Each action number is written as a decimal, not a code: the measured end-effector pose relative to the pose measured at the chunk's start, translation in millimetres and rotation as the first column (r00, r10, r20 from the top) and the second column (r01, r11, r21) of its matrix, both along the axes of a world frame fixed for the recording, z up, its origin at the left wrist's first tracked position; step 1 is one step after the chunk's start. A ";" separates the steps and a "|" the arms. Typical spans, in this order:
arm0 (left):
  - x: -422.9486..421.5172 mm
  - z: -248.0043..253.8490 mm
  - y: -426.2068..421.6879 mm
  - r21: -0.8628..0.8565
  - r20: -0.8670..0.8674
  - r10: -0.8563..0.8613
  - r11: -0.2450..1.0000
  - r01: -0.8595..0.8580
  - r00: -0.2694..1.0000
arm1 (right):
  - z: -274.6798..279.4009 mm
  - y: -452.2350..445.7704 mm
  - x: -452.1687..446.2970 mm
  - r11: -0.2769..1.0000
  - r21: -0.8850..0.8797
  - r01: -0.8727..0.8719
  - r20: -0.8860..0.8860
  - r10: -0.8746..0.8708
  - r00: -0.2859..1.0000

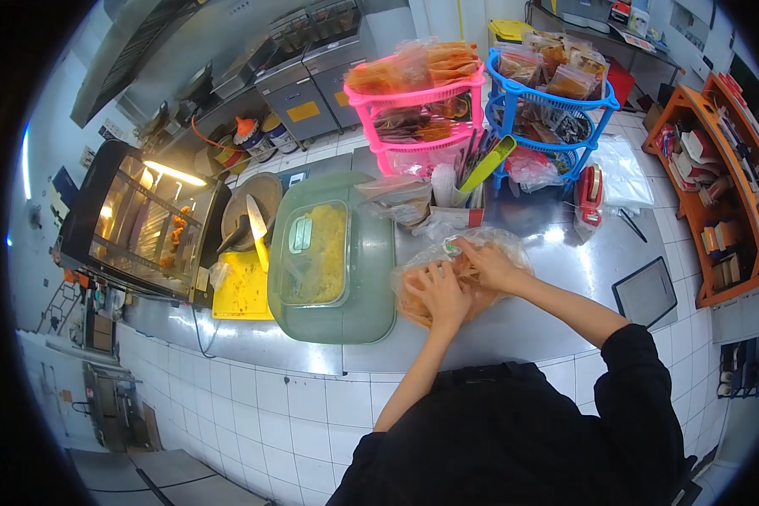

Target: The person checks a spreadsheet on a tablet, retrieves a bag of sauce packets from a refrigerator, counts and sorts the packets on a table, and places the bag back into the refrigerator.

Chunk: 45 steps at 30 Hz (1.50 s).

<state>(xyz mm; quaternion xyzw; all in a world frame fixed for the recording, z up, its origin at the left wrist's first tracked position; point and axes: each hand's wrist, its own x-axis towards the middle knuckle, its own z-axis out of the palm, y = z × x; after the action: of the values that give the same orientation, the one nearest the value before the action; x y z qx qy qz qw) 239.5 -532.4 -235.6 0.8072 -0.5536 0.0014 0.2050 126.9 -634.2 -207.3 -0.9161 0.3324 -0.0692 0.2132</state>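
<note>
A clear plastic bag [499,305] with orange-brown contents lies on the steel table, under both my hands. My left hand [441,295] rests on the bag's left part with its fingers spread. At the bag's upper part, my right hand [489,265] has its fingers bent together on the plastic, beside a small white and green patch. Its fingertips are partly hidden by the crumpled film. Left of the bag stands a large green translucent tub [371,316], with a clear lidded container [329,253] of yellow food on it.
A pink basket rack [371,110] and a blue one [594,105] hold bagged goods at the back. A knife [257,221] lies by a yellow board [240,287] near the heated display case [148,223]. At right are a red sealer [590,198] and a tablet [645,293].
</note>
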 end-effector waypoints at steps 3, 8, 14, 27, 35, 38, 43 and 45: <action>23.3 4.3 -1.4 0.046 -0.136 -0.020 0.999 0.026 0.991 | 28.0 -5.3 -7.4 0.985 0.162 -0.067 0.279 0.019 0.960; 26.1 3.5 10.1 -0.133 -0.075 -0.101 0.987 0.090 0.992 | 43.3 -1.1 -33.7 0.965 0.259 -0.050 0.204 -0.005 0.979; 28.0 -10.0 18.8 -0.137 -0.075 -0.063 0.989 0.053 0.995 | 48.9 4.2 -58.8 0.732 0.669 -0.131 0.415 -0.222 0.882; 52.8 114.4 -15.4 -0.287 -0.891 -0.373 0.904 0.318 0.257 | 111.9 16.8 -38.6 0.588 0.771 -0.246 0.604 -0.551 0.576; 189.1 294.7 -171.6 -0.780 0.086 -0.148 0.605 0.160 0.985 | 9.8 63.4 -22.4 0.898 0.415 0.147 0.356 -0.309 0.882; 233.8 311.2 -257.2 -0.536 0.322 -0.079 0.806 0.250 0.944 | -16.5 87.0 -8.8 0.939 0.174 0.295 0.300 -0.336 0.892; 265.2 287.0 -336.4 -0.154 0.350 -0.271 0.928 0.340 0.897 | -29.4 98.7 -1.3 0.903 -0.037 0.428 0.250 -0.406 0.879; 266.8 278.1 -355.5 -0.140 0.361 -0.206 0.952 0.272 0.909 | -27.9 101.3 -0.8 0.879 -0.153 0.451 0.231 -0.412 0.881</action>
<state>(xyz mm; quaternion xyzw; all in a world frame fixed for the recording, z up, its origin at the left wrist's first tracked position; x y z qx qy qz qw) 506.4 -887.9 42.5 0.6975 -0.6731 0.1685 0.1789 126.1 -532.8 -235.2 -0.8243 0.4981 -0.2362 0.1293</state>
